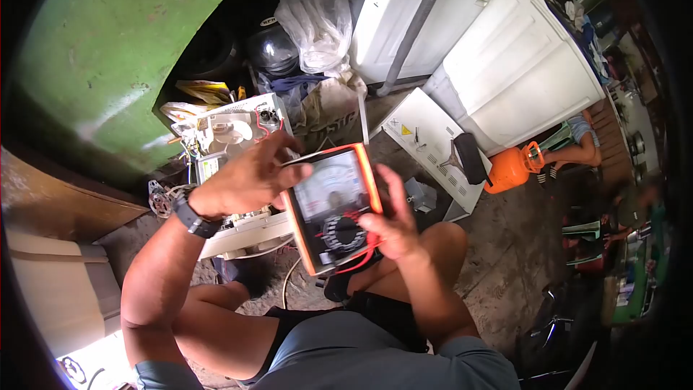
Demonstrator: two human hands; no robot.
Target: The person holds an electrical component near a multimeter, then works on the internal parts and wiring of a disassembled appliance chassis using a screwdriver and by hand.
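An analog multimeter (pixel 333 206) in an orange case tilts in front of me, its dial scale at the top and its rotary knob below. My right hand (pixel 393 220) grips its right edge, thumb at the front near the knob. Red test leads (pixel 357 263) hang by its lower edge. My left hand (pixel 249 177), with a dark watch on the wrist, is curled at the upper left edge, thumb over the front; the exact finger contact is partly hidden. Behind it stands an opened white appliance (pixel 234 119) with wiring and inner parts exposed, partly covered by my left hand.
A white metal cover (pixel 426 141) with a warning label lies at the right, a black object (pixel 471 159) on it. Beyond are an orange gas cylinder (pixel 509 170) and another person's leg (pixel 577 152). A green panel (pixel 108 43) rises at the left. Plastic bags (pixel 314 18) hang behind.
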